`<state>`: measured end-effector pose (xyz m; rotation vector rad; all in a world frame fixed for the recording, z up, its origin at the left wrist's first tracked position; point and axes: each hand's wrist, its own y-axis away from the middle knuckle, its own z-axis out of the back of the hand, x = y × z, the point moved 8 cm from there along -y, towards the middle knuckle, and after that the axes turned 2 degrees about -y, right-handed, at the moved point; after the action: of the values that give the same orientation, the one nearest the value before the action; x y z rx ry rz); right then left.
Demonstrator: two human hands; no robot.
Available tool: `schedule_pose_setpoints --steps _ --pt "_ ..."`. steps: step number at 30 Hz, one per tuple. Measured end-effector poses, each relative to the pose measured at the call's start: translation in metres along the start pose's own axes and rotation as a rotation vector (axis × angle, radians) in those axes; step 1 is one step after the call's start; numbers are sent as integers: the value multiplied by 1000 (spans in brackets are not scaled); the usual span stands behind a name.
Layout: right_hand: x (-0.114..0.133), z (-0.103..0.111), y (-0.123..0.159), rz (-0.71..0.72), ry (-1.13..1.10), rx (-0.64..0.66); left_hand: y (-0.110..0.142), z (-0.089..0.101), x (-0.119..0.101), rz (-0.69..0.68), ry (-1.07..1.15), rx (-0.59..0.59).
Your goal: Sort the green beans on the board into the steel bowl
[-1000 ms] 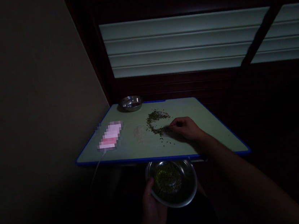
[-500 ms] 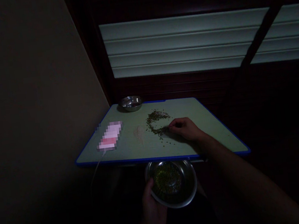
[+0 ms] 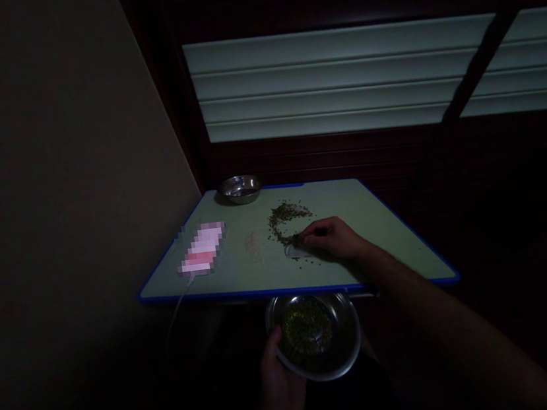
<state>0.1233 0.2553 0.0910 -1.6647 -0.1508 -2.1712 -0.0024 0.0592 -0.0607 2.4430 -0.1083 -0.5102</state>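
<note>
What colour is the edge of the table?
The table edge is blue; it shows best in the head view, along the near side.

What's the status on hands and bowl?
Left hand gripping metal bowl below table edge. Right hand at scattered green beans. Nothing visibly blocking either.

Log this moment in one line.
Left hand: grips large bowl | right hand: fingertips at scattered grains | small bowl: tabletop, far left corner

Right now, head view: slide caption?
Left hand holds metal bowl; right hand at scattered green grains on table.
</note>
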Motion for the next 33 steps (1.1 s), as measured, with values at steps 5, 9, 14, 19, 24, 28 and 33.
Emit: schedule_pose_setpoints --steps 5,9,14,19,24,28,33 --pt "1 -7 3 -19 -14 88 2 -3 0 5 0 8" --pt "-1 -9 8 -24 19 139 1 -6 0 -6 4 10" --pt "-4 -14 16 -47 66 212 -1 -13 0 -10 5 38" --pt "2 -21 31 -67 144 263 1 -17 3 13 44 46" --pt "10 -24 40 -60 180 278 0 -16 5 20 41 36" --pt "11 -28 46 -69 161 321 1 -19 4 20 20 55" --pt "15 -30 50 -96 128 334 2 -20 3 17 22 41"
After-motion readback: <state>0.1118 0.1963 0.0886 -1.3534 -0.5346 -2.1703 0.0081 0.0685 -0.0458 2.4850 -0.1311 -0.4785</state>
